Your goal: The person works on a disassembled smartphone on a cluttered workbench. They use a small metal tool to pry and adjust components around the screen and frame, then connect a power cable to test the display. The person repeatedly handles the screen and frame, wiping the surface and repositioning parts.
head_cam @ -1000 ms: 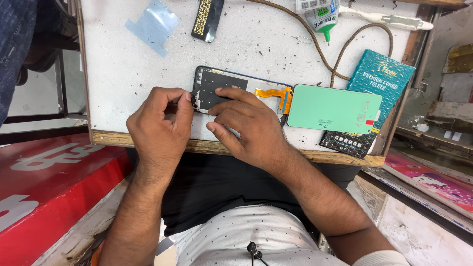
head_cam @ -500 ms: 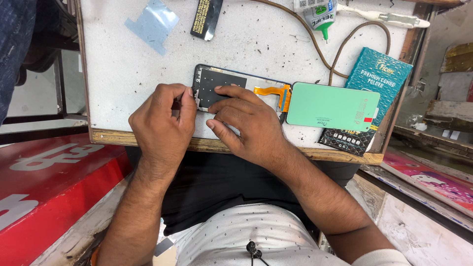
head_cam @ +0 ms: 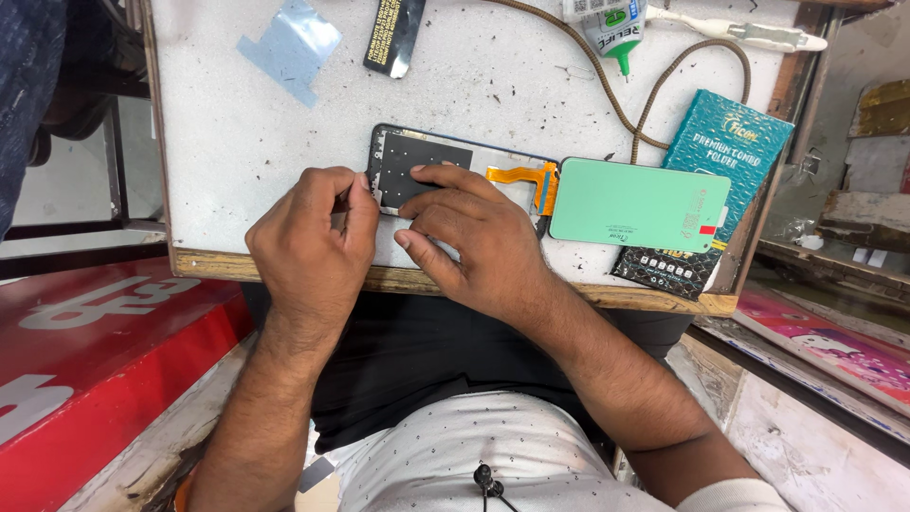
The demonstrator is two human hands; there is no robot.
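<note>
With the green panel point(head_cam: 640, 204) lying detached beside it and the orange flex point(head_cam: 519, 176) exposed, the open phone point(head_cam: 417, 167) on the board point(head_cam: 237, 142) is pressed flat by the right hand point(head_cam: 479, 242)'s spread fingers while the left hand point(head_cam: 308, 237) pinches at its left edge, both hands hardly shifted from a second ago.

I see left hand point(head_cam: 308, 237) curled, fingertips pinched together at its right edge. Right hand point(head_cam: 474, 237) flat, palm down, fingers extended left, forearm angled in.

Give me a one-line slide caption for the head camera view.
Both hands, left hand and right hand, press on an opened phone frame beside a green panel on a white worktable.
</note>
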